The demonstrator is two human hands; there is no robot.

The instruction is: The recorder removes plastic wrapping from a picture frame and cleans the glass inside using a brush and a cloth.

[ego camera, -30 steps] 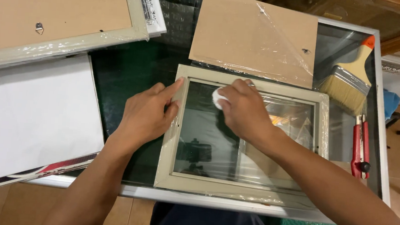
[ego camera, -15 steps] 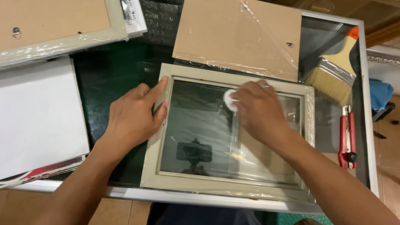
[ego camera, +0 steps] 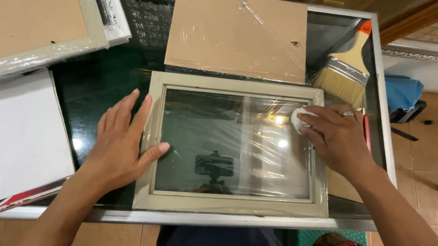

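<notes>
A beige picture frame [ego camera: 228, 206] with a glass pane lies flat on the dark glass table [ego camera: 102, 88] in front of me. My left hand [ego camera: 124, 139] rests flat on the frame's left rail, fingers spread, thumb on the glass. My right hand [ego camera: 335, 135] presses a small white wad of cloth [ego camera: 298, 118] against the pane's upper right corner. Streaks and reflections show on the glass.
A brown backing board [ego camera: 236, 33] wrapped in clear film lies just beyond the frame. A wide paintbrush [ego camera: 345, 70] sits at the right rear. A larger wrapped frame [ego camera: 34, 25] and a white sheet [ego camera: 12, 138] lie at the left. A red-handled tool [ego camera: 366, 132] lies by the right edge.
My right hand has slid the white wad rightward across the glass, from the upper middle to the upper right corner. My left hand stays on the left rail.
</notes>
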